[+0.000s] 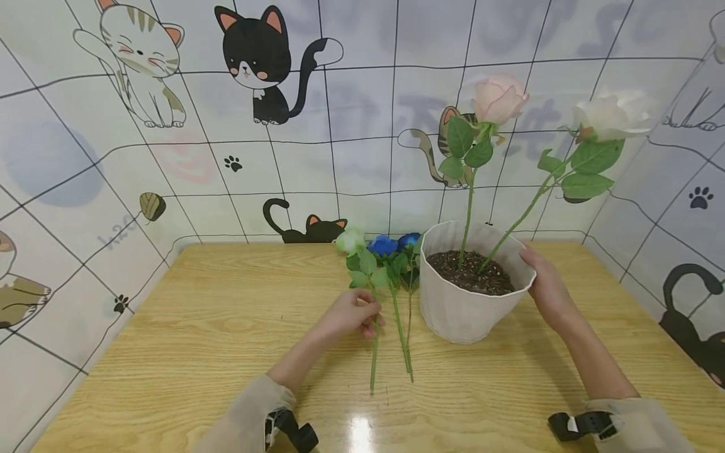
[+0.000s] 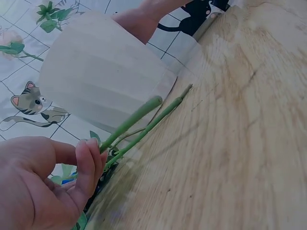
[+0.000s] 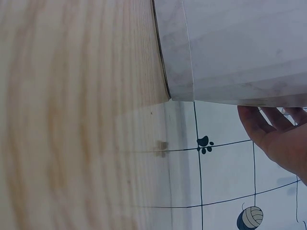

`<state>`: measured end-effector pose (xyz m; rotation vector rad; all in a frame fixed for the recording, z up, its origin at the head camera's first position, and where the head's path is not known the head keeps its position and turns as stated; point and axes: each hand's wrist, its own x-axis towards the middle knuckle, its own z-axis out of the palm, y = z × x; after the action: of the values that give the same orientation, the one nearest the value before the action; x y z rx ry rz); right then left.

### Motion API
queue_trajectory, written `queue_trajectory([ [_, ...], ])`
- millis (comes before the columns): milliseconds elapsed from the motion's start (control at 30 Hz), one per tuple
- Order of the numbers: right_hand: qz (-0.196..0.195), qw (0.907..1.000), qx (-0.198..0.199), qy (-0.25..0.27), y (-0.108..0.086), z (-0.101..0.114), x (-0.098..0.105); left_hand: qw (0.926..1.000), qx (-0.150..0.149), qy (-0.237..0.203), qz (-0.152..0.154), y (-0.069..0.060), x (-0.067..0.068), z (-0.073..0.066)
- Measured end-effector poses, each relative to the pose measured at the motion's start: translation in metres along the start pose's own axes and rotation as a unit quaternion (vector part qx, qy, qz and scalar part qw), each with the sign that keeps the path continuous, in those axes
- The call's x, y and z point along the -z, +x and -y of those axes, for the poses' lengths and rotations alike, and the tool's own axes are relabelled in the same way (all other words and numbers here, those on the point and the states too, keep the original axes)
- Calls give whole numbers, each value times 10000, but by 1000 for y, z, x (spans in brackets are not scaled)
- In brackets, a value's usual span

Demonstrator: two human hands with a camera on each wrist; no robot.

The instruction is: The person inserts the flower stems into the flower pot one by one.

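The left hand (image 1: 354, 313) pinches the green stem (image 1: 374, 362) of the pale green-white flower (image 1: 350, 240); in the left wrist view the left hand (image 2: 53, 177) has thumb and fingers around that stem (image 2: 132, 123). Beside it lie a blue flower (image 1: 382, 245) and a darker blue one (image 1: 409, 240). The right hand (image 1: 546, 286) holds the rim of the white pot (image 1: 461, 318) on its right side. A pink rose (image 1: 500, 99) and a white rose (image 1: 612, 117) stand in the pot's soil (image 1: 470, 274). In the right wrist view the right hand's (image 3: 280, 141) fingertips are hidden by the pot (image 3: 240, 52).
The wooden table (image 1: 226, 327) ends at the back against a white sheet (image 1: 362, 170) with grid lines and cartoon cats. That sheet also covers both sides. The white rose leans out to the right, above the right hand.
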<state>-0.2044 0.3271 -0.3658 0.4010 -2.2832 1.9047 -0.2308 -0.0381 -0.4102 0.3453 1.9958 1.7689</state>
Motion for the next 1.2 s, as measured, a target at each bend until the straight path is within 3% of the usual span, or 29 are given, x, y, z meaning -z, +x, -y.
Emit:
queue_trajectory([
  [167,33,10000,42,10,0,0,0,9999,-94,67,100,-3,6,-4],
  [600,30,9999,123,56,0,0,0,9988,-448,112,-144,-9,17,-25],
  [1000,-58,10000,-22,43,1,-1,1,9907,-1338,-83,-246,-17,14,-44],
  [1200,-45,10000,-68,-20,1,-1,1,9825,-1837,-125,-265,-18,12,-50],
])
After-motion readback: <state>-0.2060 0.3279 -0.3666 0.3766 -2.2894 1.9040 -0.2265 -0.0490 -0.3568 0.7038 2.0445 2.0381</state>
